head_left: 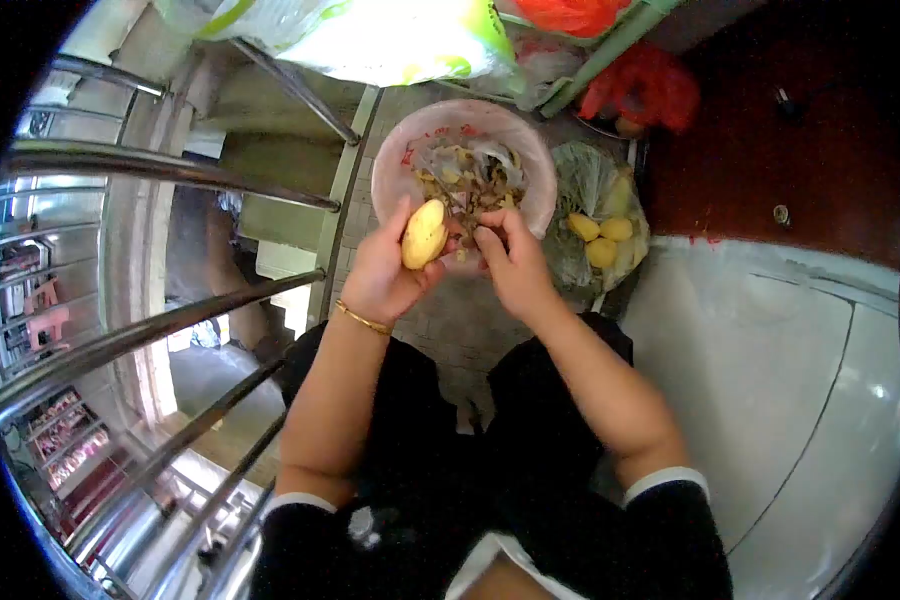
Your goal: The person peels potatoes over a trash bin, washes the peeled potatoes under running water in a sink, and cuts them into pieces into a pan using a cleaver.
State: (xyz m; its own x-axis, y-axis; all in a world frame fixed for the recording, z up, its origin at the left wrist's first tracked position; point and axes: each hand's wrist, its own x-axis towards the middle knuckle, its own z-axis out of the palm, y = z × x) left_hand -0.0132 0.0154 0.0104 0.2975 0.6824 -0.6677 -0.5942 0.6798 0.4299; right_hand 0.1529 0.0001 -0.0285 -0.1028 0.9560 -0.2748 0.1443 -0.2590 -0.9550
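Note:
My left hand (382,272) is closed around a pale yellow peeled potato (425,236), held over the near rim of a pink basin (388,150). Close by on the right, my right hand (516,268) is closed with its thumb and fingers pinched together. Whatever it grips, perhaps a thin tool, cannot be made out against the scraps. Inside the basin lie brown and yellowish peelings (505,170) with some clear plastic film. To the right of the basin, several yellow peeled potatoes (601,250) sit on a clear plastic bag (578,170).
Metal railings (160,340) run along my left side. White and green plastic bags (390,40) hang at the top, near a green rack post (610,55). A red bag (640,90) is behind the potatoes. A pale tiled surface (750,370) lies on the right.

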